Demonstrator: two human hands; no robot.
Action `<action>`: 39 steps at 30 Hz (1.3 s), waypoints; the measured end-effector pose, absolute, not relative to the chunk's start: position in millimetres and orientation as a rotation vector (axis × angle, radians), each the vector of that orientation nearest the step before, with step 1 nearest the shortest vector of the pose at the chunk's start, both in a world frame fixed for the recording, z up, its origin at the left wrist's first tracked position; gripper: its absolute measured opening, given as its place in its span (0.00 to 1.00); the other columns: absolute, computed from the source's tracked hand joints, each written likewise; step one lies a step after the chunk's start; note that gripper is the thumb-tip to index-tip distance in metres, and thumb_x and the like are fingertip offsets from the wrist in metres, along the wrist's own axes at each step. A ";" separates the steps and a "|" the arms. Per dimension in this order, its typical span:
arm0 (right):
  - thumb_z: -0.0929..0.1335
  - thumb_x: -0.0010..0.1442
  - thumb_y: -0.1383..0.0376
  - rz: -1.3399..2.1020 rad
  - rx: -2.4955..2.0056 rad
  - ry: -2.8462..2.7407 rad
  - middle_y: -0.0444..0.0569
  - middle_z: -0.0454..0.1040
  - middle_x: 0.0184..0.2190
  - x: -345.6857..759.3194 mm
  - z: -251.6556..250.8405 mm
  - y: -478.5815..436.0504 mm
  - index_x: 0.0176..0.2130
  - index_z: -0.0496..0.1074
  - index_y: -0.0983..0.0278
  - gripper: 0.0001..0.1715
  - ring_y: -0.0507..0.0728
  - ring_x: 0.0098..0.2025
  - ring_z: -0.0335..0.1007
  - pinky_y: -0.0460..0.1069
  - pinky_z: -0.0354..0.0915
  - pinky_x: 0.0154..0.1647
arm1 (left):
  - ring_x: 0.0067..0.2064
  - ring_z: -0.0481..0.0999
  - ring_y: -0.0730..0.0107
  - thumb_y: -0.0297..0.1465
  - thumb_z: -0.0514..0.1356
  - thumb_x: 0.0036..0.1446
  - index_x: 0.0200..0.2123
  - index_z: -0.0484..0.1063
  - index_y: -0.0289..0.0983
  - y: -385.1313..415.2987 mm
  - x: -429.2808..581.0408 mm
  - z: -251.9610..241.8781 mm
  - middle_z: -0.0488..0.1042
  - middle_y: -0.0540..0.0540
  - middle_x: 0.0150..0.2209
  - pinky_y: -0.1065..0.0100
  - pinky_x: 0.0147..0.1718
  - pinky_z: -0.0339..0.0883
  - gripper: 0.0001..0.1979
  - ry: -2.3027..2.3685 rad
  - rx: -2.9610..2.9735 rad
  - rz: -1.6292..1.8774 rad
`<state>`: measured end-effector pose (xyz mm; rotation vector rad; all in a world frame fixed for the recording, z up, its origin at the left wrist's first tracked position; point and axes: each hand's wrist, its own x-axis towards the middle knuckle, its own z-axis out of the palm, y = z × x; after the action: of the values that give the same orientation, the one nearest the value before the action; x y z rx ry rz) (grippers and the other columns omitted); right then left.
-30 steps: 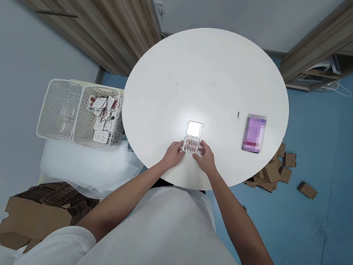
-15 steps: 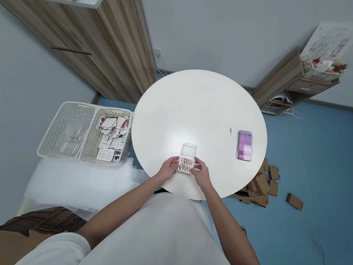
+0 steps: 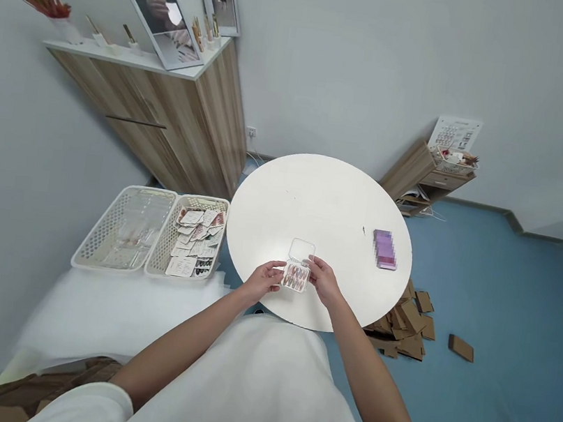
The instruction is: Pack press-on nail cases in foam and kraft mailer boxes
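A small clear case of press-on nails (image 3: 295, 276) is between my hands over the near part of the white round table (image 3: 316, 188). Its transparent lid (image 3: 302, 250) stands open away from me, and two rows of shiny pinkish nails show inside. My left hand (image 3: 264, 281) grips the case's left edge with its fingertips. At the upper right, by the hinge, my right hand (image 3: 325, 279) holds the case, fingers bent around the corner. How firmly each hand presses is hard to see.
Left of the table are a basket of nail cards (image 3: 196, 240) and a basket of clear empty cases (image 3: 125, 226). A blurred purple item (image 3: 385, 249) and a tiny dark object (image 3: 364, 230) lie on the table's right side. Cardboard pieces (image 3: 405, 321) cover floor at right.
My view has tilted up, showing more of the cabinet top. The case has turned slightly clockwise, and my right hand has shifted up its side toward the hinge.
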<state>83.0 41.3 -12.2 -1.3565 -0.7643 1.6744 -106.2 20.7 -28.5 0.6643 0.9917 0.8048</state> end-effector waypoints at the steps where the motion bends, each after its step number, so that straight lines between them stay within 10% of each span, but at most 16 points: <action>1: 0.69 0.45 0.59 1.663 -1.345 -0.758 0.49 0.73 0.38 81.1 -10.8 40.6 0.42 0.67 0.61 0.22 0.54 0.35 0.70 0.52 0.65 0.38 | 0.31 0.70 0.78 0.34 0.65 0.42 0.43 0.68 0.40 19.3 -108.0 -27.4 0.71 0.47 0.34 0.73 0.31 0.62 0.22 0.973 0.649 0.796; 39: 0.69 0.45 0.61 1.710 -1.346 -0.770 0.47 0.68 0.40 125.3 -9.1 7.9 0.45 0.63 0.58 0.25 0.55 0.41 0.68 0.53 0.68 0.42 | 0.38 0.71 0.73 0.36 0.60 0.49 0.44 0.67 0.41 2.4 -48.3 -19.5 0.71 0.45 0.40 0.66 0.39 0.65 0.18 1.010 0.422 0.961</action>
<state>125.3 7.9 -9.1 -1.3457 -0.7697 1.7100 -48.3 2.4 -19.5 0.4218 1.0099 0.9610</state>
